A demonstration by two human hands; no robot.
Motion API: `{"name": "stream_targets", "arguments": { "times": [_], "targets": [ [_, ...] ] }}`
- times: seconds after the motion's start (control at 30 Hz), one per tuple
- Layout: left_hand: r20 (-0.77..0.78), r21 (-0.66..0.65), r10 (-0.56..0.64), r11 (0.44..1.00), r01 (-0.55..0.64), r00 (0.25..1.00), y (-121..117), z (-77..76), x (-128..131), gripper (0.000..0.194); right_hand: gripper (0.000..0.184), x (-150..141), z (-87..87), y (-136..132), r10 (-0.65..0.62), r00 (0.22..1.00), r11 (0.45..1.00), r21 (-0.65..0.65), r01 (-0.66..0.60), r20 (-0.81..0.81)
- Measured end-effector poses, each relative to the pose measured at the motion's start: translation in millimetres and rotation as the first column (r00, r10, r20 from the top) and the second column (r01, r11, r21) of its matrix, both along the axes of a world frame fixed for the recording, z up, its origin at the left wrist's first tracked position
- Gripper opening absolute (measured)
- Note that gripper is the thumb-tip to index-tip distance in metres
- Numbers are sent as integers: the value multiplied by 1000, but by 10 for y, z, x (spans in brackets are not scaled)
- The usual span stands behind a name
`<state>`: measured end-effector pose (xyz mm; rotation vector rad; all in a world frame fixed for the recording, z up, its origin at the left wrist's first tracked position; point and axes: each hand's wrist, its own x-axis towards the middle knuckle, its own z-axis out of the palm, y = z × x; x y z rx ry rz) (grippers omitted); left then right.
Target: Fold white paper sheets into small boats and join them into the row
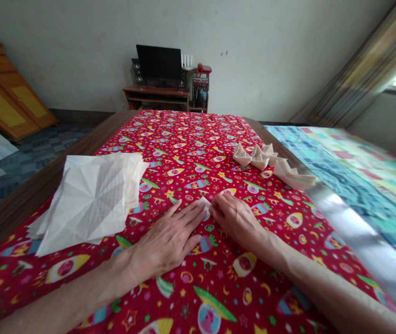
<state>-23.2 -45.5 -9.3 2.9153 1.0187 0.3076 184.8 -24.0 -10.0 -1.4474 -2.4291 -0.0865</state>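
Both hands lie flat on a table covered by a red cloth printed with rockets, stars and planets [198, 139], near its front edge and about midway between its left and right sides. The left hand [168, 239] is spread palm-down with the fingers straight and pointing toward the far right; it grips nothing and presses down on a small piece of white folded paper [205, 202], most of which is hidden under the 2 hands. The right hand [234, 218] rests just beside it, fingers bent slightly and tips pressed on the same paper, so the 2 sets of fingertips meet over it. Only a small pointed corner of the paper shows between them; its full shape cannot be told.

To the left of the hands, toward the table's left edge, lies a loose stack of creased white paper sheets [91, 199], the top sheet marked with fold lines radiating from its middle. Toward the right edge, farther back, sits a row of finished cream-coloured folded paper shapes [270, 162], touching one another. A brown wooden strip of the table [27, 195] shows bare beyond the cloth on the left. Against the far wall stands a low wooden desk [158, 95] with a black monitor [159, 62].
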Motion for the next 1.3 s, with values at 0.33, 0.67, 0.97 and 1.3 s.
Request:
{"name": "stream_targets", "arguments": {
  "times": [0.33, 0.67, 0.97, 1.3],
  "targets": [
    [21, 21, 23, 999, -24, 1000, 7, 54, 28, 44, 44, 58, -4, -240, 432, 900, 892, 119, -437, 65],
    [-77, 198, 147, 972, -130, 986, -81, 59, -1, 40, 46, 235, -71, -273, 393, 905, 912, 57, -406, 160],
    [-5, 229, 157, 962, -152, 988, 33, 127, -52, 29, 24, 154, 51, -193, 346, 931, 928, 102, -358, 118],
    [332, -14, 183, 982, -189, 925, 335, -53, -119, 33, 17, 45, 87, 57, 199, 977, 979, 24, -201, 77]
  ]
}}
